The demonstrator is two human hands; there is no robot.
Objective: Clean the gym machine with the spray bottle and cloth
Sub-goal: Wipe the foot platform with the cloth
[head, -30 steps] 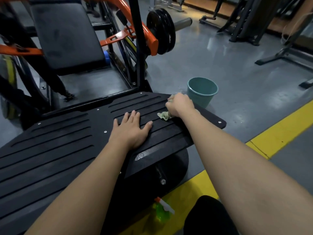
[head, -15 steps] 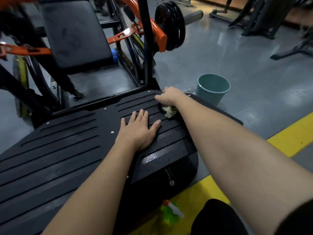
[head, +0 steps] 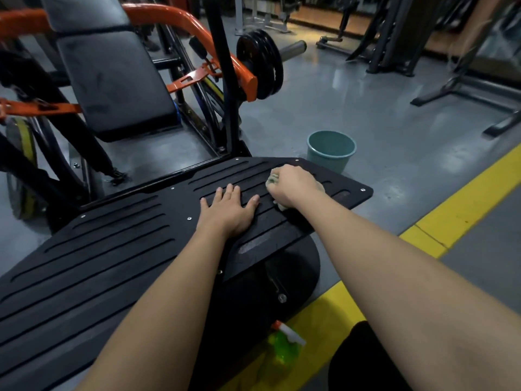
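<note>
Clenching the cloth [head: 272,180] in your right hand [head: 294,187], you press it on the black footplate [head: 112,249], a little right of the frame's centre. The fingers [head: 279,173] curl over it, and only small pieces show beside them and under the wrist. Your left hand [head: 229,211] lies flat just beside, fingers released. The spray bottle [head: 284,345] is at the bottom of the frame, below the footplate.

The right hand [head: 293,185] covers most of the cloth [head: 272,180] (only scraps show); the spray bottle [head: 284,344] is blurred.
</note>
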